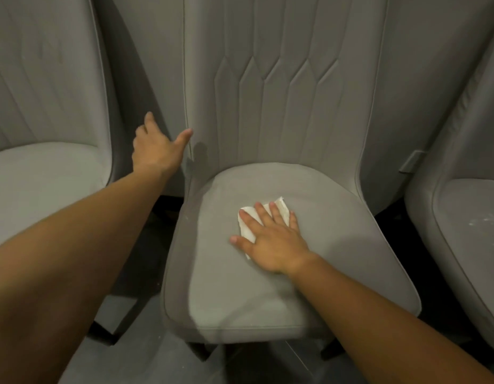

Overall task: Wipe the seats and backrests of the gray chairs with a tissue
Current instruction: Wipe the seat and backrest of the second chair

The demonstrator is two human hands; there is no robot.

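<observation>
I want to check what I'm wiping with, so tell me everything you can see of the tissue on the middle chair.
The tissue is a white, folded, slightly crumpled sheet that looks like soft paper. It lies flat on the middle chair's seat, toward the back of the cushion. The right hand presses it down with straight, spread fingers, covering most of it; only its far corner and left edge show. Nothing else touches it.

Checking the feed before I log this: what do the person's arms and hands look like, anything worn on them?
Both forearms are bare as far as the view shows, with no sleeves in frame. The left hand and right hand wear no gloves, and no watch, bracelet or ring shows on either wrist or on the visible fingers. Nails look short and unpainted.
</observation>
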